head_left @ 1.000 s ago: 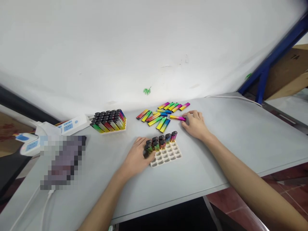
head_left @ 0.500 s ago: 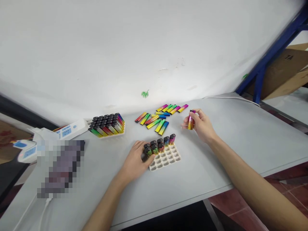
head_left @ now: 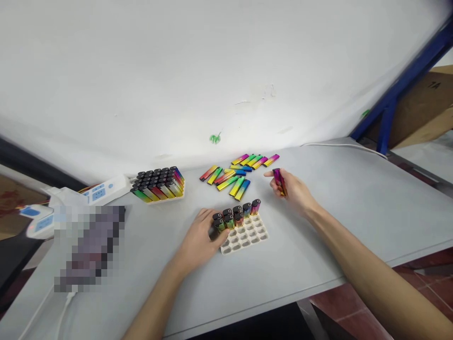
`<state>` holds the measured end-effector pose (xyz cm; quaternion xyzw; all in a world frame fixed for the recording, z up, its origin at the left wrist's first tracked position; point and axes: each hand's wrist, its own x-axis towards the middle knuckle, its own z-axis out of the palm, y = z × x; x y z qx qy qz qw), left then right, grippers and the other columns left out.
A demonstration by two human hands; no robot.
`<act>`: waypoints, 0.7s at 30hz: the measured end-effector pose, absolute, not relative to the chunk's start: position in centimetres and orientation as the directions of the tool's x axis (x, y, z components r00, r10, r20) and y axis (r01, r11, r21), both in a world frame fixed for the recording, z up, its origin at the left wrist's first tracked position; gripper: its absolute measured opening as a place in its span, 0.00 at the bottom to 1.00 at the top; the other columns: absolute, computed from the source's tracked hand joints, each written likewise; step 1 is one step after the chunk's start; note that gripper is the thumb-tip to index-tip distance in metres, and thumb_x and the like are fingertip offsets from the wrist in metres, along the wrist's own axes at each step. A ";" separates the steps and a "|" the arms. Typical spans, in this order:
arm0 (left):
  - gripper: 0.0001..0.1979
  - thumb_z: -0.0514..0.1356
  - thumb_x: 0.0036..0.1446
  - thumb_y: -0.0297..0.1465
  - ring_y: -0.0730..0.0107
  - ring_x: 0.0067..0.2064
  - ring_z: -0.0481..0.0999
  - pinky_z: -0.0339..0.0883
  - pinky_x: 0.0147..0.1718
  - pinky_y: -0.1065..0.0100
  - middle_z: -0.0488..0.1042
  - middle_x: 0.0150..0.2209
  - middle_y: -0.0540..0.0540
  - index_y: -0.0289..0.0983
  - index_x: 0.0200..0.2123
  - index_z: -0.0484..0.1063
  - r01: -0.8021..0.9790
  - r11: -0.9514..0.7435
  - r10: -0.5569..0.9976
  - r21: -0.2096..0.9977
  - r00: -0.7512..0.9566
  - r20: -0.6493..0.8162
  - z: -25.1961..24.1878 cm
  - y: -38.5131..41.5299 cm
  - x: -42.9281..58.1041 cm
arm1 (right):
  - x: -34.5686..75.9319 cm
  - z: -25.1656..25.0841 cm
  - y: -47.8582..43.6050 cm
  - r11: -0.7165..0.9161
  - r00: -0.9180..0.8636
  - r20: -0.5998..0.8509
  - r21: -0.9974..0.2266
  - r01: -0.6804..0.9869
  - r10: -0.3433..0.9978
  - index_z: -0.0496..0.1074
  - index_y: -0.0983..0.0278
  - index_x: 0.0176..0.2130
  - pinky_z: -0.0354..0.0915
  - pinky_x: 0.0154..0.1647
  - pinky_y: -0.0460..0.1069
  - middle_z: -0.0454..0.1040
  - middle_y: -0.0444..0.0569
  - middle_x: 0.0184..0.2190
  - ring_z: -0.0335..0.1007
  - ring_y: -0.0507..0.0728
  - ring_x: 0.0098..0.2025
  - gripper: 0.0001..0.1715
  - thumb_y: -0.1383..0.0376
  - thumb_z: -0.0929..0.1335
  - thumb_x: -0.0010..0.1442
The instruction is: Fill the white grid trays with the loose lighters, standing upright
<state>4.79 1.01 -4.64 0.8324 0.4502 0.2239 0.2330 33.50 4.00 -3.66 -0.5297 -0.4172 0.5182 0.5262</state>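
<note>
A white tray with oval holes lies on the table, its back rows holding several upright lighters with black tops. My left hand wraps round the tray's left end, thumb at the front, other fingers behind and partly hidden by the lighters. To the right of the tray and above the table, my right hand grips a purple-and-yellow lighter, index finger stretched out to the left. Behind the tray, several loose rainbow-coloured lighters lie flat in a scattered group.
A second tray packed with upright lighters stands at the left. Beyond it are a white power strip and a pixelated dark object with a white cable. A white wall rises behind the grey table; cardboard boxes stand at the right.
My right hand has lowered slightly and turned the lighter, which was upright and now tilts. The index finger now points out. My left hand stays at the tray.
</note>
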 end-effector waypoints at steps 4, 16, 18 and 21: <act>0.09 0.60 0.60 0.32 0.59 0.49 0.71 0.69 0.48 0.58 0.75 0.44 0.46 0.39 0.45 0.70 0.640 -0.494 0.851 0.589 0.496 0.175 -4.7 1.0 4.8 | 32.9 -3.1 3.7 -0.092 0.039 -0.099 -0.985 -0.148 0.994 0.62 0.57 0.38 0.60 0.22 0.46 0.64 0.38 0.25 0.63 0.51 0.25 0.21 0.46 0.69 0.58; 0.10 0.60 0.60 0.31 0.60 0.49 0.71 0.69 0.47 0.59 0.74 0.43 0.46 0.39 0.46 0.71 0.643 -0.507 0.846 0.574 0.498 0.191 -4.8 1.0 4.7 | 33.1 -3.8 3.9 -0.225 0.104 -0.250 -0.952 -0.210 0.963 0.56 0.61 0.18 0.38 0.17 0.48 0.43 0.37 0.12 0.36 0.47 0.14 0.31 0.45 0.59 0.63; 0.10 0.60 0.60 0.32 0.60 0.49 0.71 0.69 0.48 0.59 0.74 0.43 0.46 0.39 0.46 0.71 0.645 -0.500 0.849 0.577 0.495 0.183 -4.8 1.0 4.7 | 32.9 -3.8 3.9 -0.242 0.125 -0.271 -0.948 -0.209 0.955 0.56 0.61 0.17 0.38 0.17 0.48 0.43 0.38 0.11 0.36 0.48 0.14 0.29 0.49 0.58 0.63; 0.10 0.59 0.61 0.32 0.59 0.50 0.70 0.69 0.48 0.58 0.74 0.44 0.46 0.39 0.45 0.71 0.637 -0.497 0.848 0.589 0.500 0.176 -4.7 1.0 4.7 | 32.7 -3.7 3.9 -0.245 0.149 -0.280 -0.945 -0.218 0.948 0.56 0.60 0.16 0.38 0.17 0.48 0.44 0.38 0.11 0.37 0.48 0.14 0.27 0.52 0.58 0.62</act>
